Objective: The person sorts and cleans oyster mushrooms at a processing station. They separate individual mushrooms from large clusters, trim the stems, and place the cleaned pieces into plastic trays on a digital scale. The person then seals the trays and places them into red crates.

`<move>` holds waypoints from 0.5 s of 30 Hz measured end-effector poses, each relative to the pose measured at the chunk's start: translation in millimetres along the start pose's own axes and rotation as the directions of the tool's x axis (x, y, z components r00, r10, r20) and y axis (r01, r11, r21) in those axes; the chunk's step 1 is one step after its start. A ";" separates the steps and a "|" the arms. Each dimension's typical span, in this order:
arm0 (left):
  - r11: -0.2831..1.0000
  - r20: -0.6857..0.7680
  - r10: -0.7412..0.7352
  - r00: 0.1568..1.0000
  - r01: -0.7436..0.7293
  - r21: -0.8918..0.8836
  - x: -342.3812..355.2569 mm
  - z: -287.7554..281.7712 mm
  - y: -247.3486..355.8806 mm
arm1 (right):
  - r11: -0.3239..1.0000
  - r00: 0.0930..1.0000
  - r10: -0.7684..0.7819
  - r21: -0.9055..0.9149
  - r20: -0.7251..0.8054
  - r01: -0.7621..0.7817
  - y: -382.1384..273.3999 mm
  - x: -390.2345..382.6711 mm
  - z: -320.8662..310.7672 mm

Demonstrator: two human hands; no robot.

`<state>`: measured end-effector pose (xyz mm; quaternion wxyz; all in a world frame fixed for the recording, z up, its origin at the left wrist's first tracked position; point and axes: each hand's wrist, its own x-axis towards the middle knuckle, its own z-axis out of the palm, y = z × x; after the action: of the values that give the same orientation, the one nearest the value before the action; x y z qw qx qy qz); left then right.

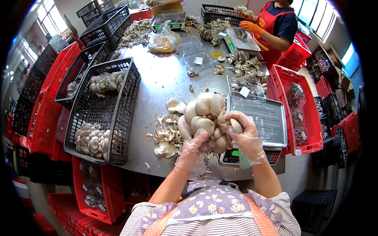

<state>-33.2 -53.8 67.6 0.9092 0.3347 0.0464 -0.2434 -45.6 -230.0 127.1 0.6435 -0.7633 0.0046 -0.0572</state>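
A large cluster of oyster mushrooms (203, 108), pale and round-capped, is held up over the near side of the steel table (157, 84). My left hand (193, 151), in a clear plastic glove, grips it from the lower left. On its right side my right hand (246, 135), gloved the same way, has its fingers closed around a smaller cap and the cluster's edge. Loose mushrooms and trimmings (163, 137) lie just left of the cluster. Beside my right hand stands a digital scale (279, 120) with a lit green display; clear plastic trays (248, 104) rest on its platform.
A black crate (126, 114) with mushroom clusters stands at left; a red crate (311, 139) with packed trays is at right. Across the table, a person in a red apron (267, 23) with orange gloves works at another scale (244, 41). A bagged bundle (162, 42) lies farther back.
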 end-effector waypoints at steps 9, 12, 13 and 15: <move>0.999 0.119 -0.011 0.993 0.017 -0.051 8.0 -13.1 -7.7 | 0.946 0.986 0.150 0.281 0.073 -0.165 8.6 3.0 -11.6; 0.965 0.223 0.001 0.975 0.057 -0.254 8.9 -22.5 -9.8 | 0.834 0.979 0.121 0.518 0.165 -0.191 8.1 5.2 -16.1; 0.984 0.210 0.016 0.978 0.022 -0.177 5.5 -22.6 -7.9 | 0.775 0.964 0.155 0.579 0.216 -0.254 5.5 5.9 -20.4; 0.981 0.218 0.028 0.975 0.015 -0.193 1.9 -29.0 -6.1 | 0.775 0.953 0.152 0.567 0.263 -0.280 4.3 10.9 -25.3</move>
<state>-32.1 -40.3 41.2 0.9377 0.2158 -0.0322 -0.2703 -36.8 -256.5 127.9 0.8504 -0.5171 0.0089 0.0965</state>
